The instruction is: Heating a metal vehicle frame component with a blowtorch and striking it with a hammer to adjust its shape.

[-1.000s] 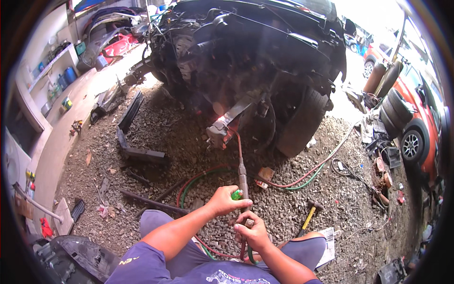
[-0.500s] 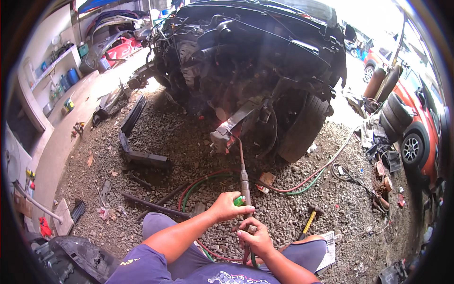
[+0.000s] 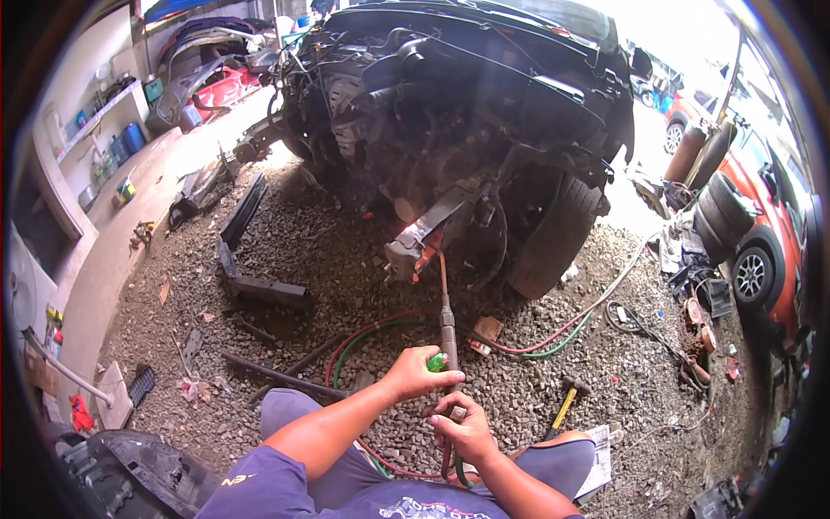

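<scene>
Both hands are at a long metal cutting torch (image 3: 447, 329) pointing away from me. My left hand (image 3: 413, 377) is closed around a small green lighter (image 3: 438, 362), its thumb lying across the torch body. Nearer to me, my right hand (image 3: 468, 430) grips the torch handle by its valves. The torch tip is at the side of a grey metal frame rail end (image 3: 417, 242), where the metal glows orange. This rail sticks out from the front of a stripped dark vehicle (image 3: 467, 112). Red and green hoses (image 3: 456, 471) run from the handle's rear.
A yellow-handled hammer (image 3: 566, 406) lies on the gravel to my right. Red and green hoses cross the gravel (image 3: 596, 324). A bent black metal part (image 3: 268, 290) lies left. Gas cylinders (image 3: 687, 151), loose tyres (image 3: 723, 212) and an orange car (image 3: 782, 259) stand right.
The torch tip has shifted slightly right along the rail end. The bright glow on the rail's upper edge has faded, and orange now shows on its side. Both hands keep their grip.
</scene>
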`<state>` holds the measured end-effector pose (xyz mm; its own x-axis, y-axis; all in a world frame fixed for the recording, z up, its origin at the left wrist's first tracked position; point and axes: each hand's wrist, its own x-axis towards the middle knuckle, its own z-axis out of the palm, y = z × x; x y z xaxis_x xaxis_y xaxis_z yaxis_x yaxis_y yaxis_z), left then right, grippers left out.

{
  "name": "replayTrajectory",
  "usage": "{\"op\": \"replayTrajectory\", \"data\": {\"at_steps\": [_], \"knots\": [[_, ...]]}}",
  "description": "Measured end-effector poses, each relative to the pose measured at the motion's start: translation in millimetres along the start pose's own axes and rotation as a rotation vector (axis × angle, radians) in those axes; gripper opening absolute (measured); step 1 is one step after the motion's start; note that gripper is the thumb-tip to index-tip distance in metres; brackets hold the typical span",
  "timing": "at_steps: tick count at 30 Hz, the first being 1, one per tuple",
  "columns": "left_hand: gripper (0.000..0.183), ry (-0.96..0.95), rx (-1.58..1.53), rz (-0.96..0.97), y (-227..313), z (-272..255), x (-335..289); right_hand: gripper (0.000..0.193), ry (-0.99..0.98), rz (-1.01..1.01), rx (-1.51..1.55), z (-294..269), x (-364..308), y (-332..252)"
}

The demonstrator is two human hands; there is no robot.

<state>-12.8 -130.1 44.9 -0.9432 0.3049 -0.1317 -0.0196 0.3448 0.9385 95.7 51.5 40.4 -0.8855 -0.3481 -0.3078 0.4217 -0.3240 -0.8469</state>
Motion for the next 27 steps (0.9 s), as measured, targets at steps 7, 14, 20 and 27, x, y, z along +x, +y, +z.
{"op": "replayTrajectory", "data": {"at_steps": [7, 14, 20, 27], "knots": [[0.047, -0.031, 0.052, -0.014, -0.7, 1.4, -2.7, 0.019, -0.016, -0.004, -0.024, 0.0, -5.9, -1.1], [0.041, -0.119, -0.066, -0.054, -5.5, 12.1, -2.9, 0.017, 0.102, 0.028, -0.611, 0.6, -13.4, -4.7], [0.042, -0.217, -0.181, 0.007, 16.2, 8.0, -6.3, 0.041, 0.068, -0.136, -0.786, -21.0, -33.6, -45.9], [0.054, -0.295, 0.117, 0.094, 5.6, -0.2, -9.8, 0.07, 0.135, -0.059, -0.792, -61.6, -62.7, -70.3]]}}
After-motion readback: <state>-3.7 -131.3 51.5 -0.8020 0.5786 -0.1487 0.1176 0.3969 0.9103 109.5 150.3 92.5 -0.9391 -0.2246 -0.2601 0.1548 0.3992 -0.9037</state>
